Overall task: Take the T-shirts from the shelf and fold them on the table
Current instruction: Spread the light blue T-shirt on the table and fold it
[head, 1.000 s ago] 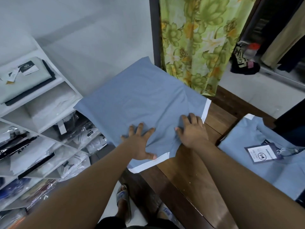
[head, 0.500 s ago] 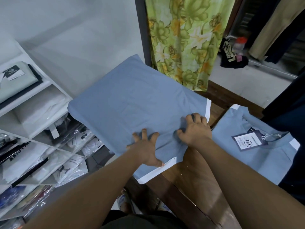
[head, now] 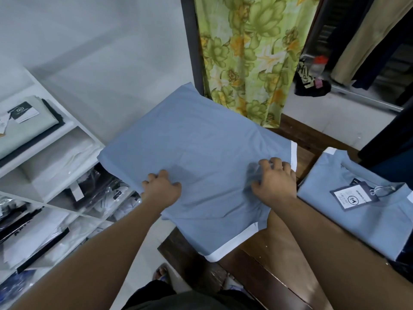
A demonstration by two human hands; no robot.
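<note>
A white shelf (head: 73, 128) fills the left edge — its upper bay holds a pale folded garment with a dark card tag, and the bays below are packed with T-shirts in clear plastic bags (head: 105, 191). Just right of it, a blue T-shirt (head: 196, 148) with white sleeve bands lies spread over the near-left corner of the dark wooden worktop (head: 252, 262), its left part overhanging the edge toward the shelf. The left hand (head: 162, 191) sits at the shirt's left edge, fingers (head: 156, 176) curled down into the cloth and gripping it there. The right hand (head: 273, 183) rests on the shirt near its right white band, fingers (head: 268, 164) bent and bunching a small fold of fabric under them; the cloth around them is creased and blurred. Behind the shirt hangs a green floral curtain (head: 250, 54) beside a dark door post. Farther right on the worktop, apart from the first shirt, lies a second blue shirt (head: 357, 220), folded, with a white-and-navy tag (head: 355, 196) on a string at its collar. Beyond it — dark and tan clothes hang at the right edge.
</note>
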